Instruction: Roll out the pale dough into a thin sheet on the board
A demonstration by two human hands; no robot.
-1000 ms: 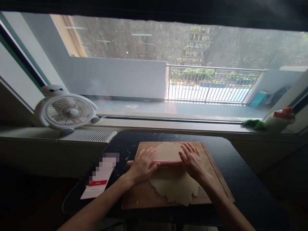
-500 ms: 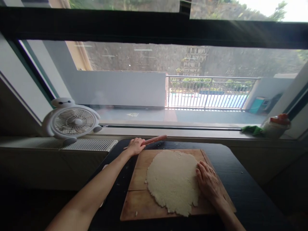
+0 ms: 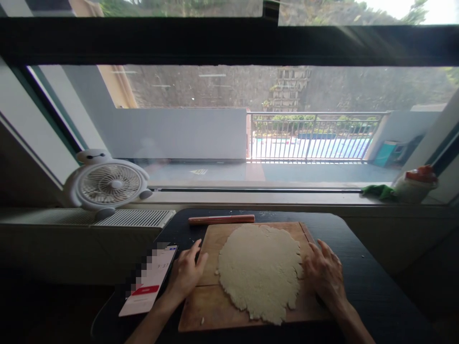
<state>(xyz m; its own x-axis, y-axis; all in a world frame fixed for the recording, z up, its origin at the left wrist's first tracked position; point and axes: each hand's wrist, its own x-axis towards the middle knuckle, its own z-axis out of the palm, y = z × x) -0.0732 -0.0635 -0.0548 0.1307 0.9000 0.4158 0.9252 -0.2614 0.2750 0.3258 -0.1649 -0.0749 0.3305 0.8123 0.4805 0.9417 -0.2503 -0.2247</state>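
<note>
A flat, roughly round sheet of dough [image 3: 260, 272] with a ragged front edge lies on a wooden board [image 3: 204, 306]. My left hand [image 3: 186, 270] is at the board's left edge, empty, thumb and fingers apart. On the other side, my right hand [image 3: 324, 272] rests by the board's right edge, its fingers spread and nothing in them; its thumb side is close to the dough, and I cannot tell if they touch. Behind the board, a rolling pin [image 3: 222, 219] lies on the dark table.
The dark table [image 3: 358, 272] carries a phone [image 3: 150, 286] with a lit screen, left of my left hand. A white fan [image 3: 111, 184] stands on a radiator [image 3: 139, 218] by the window. On the sill at right are a green cloth [image 3: 380, 192] and an orange-topped container [image 3: 416, 186].
My left hand has let go of the rolling pin behind the board and come back to the board's left edge. My right hand has shifted right, off the dough's edge.
</note>
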